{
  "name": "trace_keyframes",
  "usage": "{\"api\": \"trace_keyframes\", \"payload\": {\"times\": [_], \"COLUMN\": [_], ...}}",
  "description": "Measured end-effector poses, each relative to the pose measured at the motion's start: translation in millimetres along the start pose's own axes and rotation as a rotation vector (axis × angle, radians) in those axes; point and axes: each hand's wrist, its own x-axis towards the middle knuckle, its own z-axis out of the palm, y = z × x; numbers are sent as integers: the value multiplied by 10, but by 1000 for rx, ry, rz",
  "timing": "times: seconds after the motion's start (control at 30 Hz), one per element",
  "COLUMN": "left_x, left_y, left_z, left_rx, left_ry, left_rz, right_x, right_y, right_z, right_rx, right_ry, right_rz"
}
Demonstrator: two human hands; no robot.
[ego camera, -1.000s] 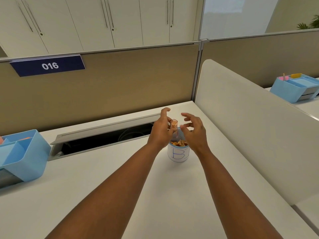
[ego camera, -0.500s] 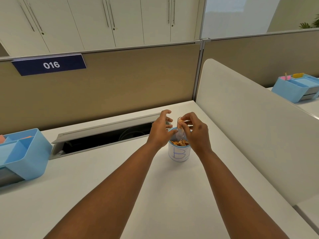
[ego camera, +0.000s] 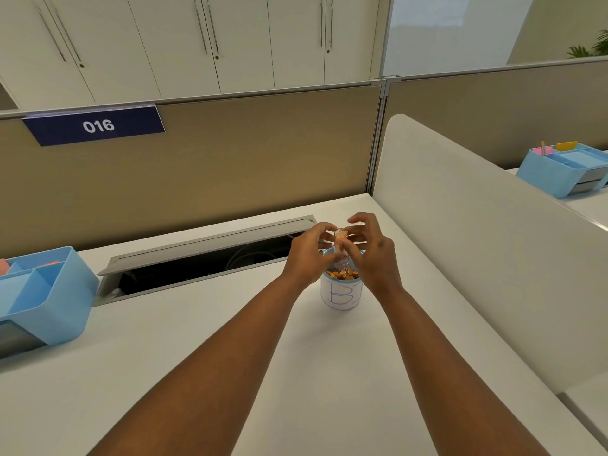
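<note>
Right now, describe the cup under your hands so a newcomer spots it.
On the white desk, look in front of the open cable slot, near the side divider. The cup stands under the left hand and right hand, which pinch a clear tube. Unlike the blue trays, it is white, round, with a blue B.

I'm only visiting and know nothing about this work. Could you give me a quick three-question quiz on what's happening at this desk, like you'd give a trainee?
1. Which letter is written on the white cup? A) A  B) B  C) D
2. True or false: the small clear tube lies flat on the desk.
3. Fill in: the blue sign on the partition reads ___.
Key: 1 B. 2 False: the left hand grips it above the cup, and the right hand pinches its top. 3 016.
</note>
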Motion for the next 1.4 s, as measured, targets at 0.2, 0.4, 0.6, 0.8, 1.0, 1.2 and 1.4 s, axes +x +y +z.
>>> {"api": "trace_keyframes", "payload": {"times": [0.2, 0.4, 0.6, 0.8, 1.0, 1.2, 1.4], "left_x": [18, 45, 64, 53, 37, 23, 24], "left_y": [-1, -16, 6, 0, -26, -37, -77], "left_z": [18, -41, -49, -52, -35, -21, -24], "left_rx": [-99, -546, -705, -637, -626, -622, -569], "left_ry": [92, 183, 223, 175, 159, 102, 65], "left_rz": [-52, -285, -332, -316, -290, -221, -205], "right_x": [3, 14, 83, 46, 45, 80, 99], "right_y": [-10, 36, -89, -152, -126, -70, -74], "right_z": [17, 20, 56, 37, 54, 80, 123], "right_rx": [77, 88, 391, 679, 882, 891, 918], "right_ry": [17, 8, -37, -120, -152, -155, -87], "right_rz": [84, 550, 856, 868, 929, 996, 1060]}}
